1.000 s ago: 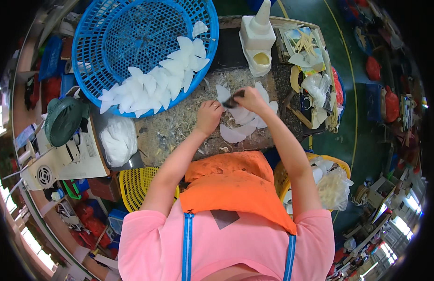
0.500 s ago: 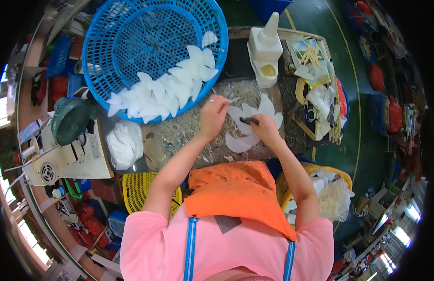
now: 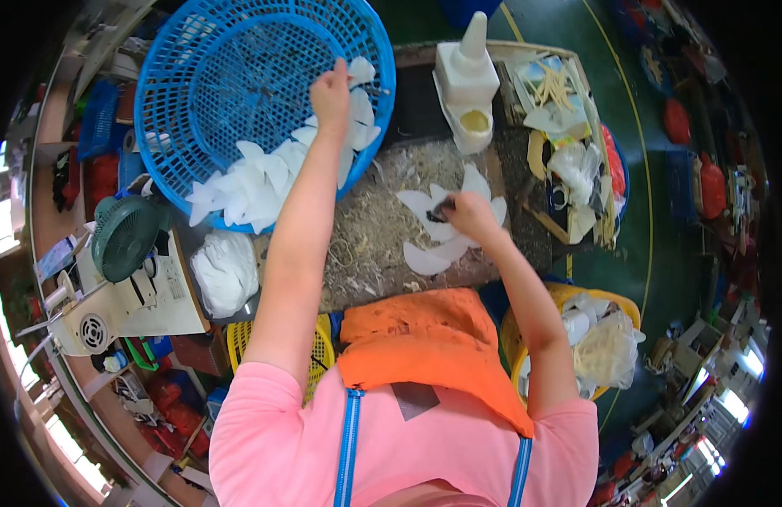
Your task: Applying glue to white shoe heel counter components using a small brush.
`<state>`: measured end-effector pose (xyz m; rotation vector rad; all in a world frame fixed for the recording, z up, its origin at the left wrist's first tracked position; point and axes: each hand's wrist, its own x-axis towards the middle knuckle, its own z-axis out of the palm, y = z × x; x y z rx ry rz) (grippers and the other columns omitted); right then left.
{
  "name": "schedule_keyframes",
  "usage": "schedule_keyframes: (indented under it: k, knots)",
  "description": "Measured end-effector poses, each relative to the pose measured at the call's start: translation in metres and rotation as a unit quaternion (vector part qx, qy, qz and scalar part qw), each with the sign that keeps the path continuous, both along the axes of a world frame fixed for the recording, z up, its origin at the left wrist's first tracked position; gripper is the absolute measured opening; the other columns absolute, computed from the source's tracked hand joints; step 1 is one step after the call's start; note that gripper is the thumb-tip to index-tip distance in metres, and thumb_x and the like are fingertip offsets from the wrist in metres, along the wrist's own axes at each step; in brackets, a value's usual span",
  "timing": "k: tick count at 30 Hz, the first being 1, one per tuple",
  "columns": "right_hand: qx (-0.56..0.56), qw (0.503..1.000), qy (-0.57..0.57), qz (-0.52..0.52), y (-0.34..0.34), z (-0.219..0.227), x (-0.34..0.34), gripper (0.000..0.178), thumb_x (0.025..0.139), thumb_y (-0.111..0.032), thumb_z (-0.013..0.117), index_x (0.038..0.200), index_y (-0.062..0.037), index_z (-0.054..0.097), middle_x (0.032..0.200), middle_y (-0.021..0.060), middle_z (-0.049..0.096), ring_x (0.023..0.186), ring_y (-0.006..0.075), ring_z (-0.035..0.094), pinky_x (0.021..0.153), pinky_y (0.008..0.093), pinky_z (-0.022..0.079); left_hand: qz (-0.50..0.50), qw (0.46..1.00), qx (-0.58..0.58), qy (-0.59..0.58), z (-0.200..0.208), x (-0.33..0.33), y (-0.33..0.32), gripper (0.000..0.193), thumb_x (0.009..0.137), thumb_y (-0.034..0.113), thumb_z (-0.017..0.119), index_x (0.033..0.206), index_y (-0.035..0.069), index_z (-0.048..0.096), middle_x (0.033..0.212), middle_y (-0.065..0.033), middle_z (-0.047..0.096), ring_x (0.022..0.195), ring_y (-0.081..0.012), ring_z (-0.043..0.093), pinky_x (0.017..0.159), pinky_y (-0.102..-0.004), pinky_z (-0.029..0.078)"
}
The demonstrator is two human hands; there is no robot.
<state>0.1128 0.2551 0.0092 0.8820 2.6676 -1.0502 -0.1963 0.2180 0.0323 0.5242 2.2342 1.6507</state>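
Green workshop floor (image 3: 551,21) with yellow lines, visible from twelve round to three o'clock, beyond a worn, pale-flecked counter (image 3: 370,245). At eleven o'clock, a round blue basket (image 3: 386,76) with overlapping, leaf-shaped white pieces (image 3: 273,177) along the inside, from three to seven on the basket's own dial.

Left hand (image 3: 330,100) out over the basket, fingers drawn in narrow, tips just beside the uppermost white piece (image 3: 362,71), at two on that dial; cannot tell about any grip on a piece there. Right hand (image 3: 474,218) toward two o'clock from the middle, curled round a small dark object (image 3: 440,209), too blurred to identify, just over the loose white pieces (image 3: 426,260) on the counter.

Around these: at one o'clock, a white container (image 3: 465,72) with a cone-shaped top; at two, farther out, a heap of pale sticks (image 3: 556,86); at nine, a white bundle (image 3: 225,272) and a green fan (image 3: 125,238).

For good handling, probably best to take thin pieces singly, by the edge, with a light pinch. Lower flat rather than drag, since overlapping tips could catch and shift the row. Lift the left forearm well above those tips. With the dark object, press lightly and evenly; under sideways force, bending or sliding seems likely.
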Motion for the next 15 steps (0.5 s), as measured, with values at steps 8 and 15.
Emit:
schedule_keyframes:
  k: [8, 15]
  knots:
    - [0.009, 0.95, 0.189, 0.249, 0.012, -0.009, -0.013, 0.019, 0.073, -0.001, 0.056, 0.088, -0.0066, 0.067, 0.091, 0.0107, 0.062, 0.085, 0.032, 0.06, 0.072, 0.0406, 0.047, -0.271, 0.931, -0.082, 0.231, -0.008, 0.128, -0.061, 0.012, 0.079, 0.016, 0.062, 0.081, 0.005, 0.061, 0.079, -0.0137, 0.06, 0.076, -0.0303, 0.06, 0.07, -0.0391, 0.047]
    - [0.096, 0.96, 0.24, -0.11, 0.062, 0.011, -0.015, 0.017, 0.076, -0.017, 0.06, 0.091, -0.0101, 0.067, 0.083, 0.0142, 0.064, 0.079, 0.0326, 0.062, 0.067, 0.0419, 0.049, -0.282, 0.887, -0.279, 0.236, -0.063, 0.164, -0.092, 0.032, 0.066, 0.016, 0.073, 0.093, 0.009, 0.058, 0.098, -0.0138, 0.052, 0.097, -0.032, 0.052, 0.071, -0.0434, 0.046]
